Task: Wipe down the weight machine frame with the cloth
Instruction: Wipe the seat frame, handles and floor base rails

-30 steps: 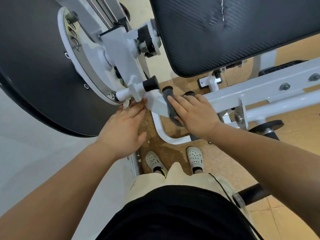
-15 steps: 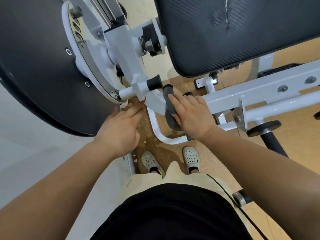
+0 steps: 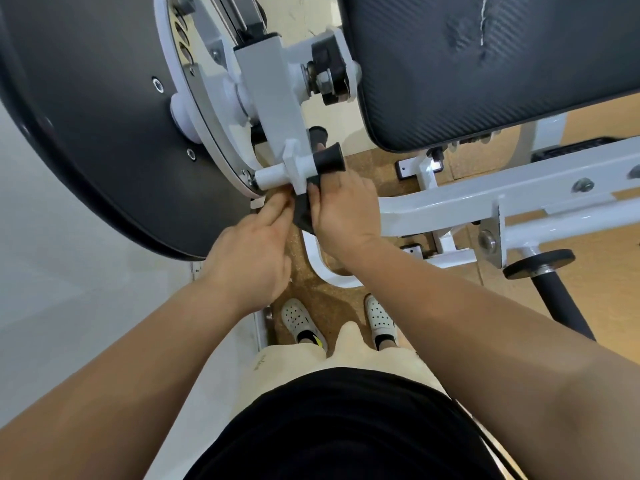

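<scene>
The white weight machine frame (image 3: 460,199) runs from the centre to the right, with a white upright arm (image 3: 273,109) and a black knob (image 3: 329,162) on a short white peg. A dark grey cloth (image 3: 302,213) is bunched just under that peg. My right hand (image 3: 343,209) lies over the cloth, its thumb along the left edge and its fingers pressing it against the frame below the knob. My left hand (image 3: 256,247) meets the cloth from the left, fingertips pinching its edge.
A large black disc cover (image 3: 86,116) fills the upper left. A black padded seat (image 3: 485,64) hangs at the upper right. A black roller and its round end cap (image 3: 540,263) stick out at the right. My white shoes (image 3: 301,320) stand on brown floor below.
My right hand slid the cloth left along the frame to the peg under the knob. My left hand rose from beside the frame and took the cloth's edge. The camera moved closer.
</scene>
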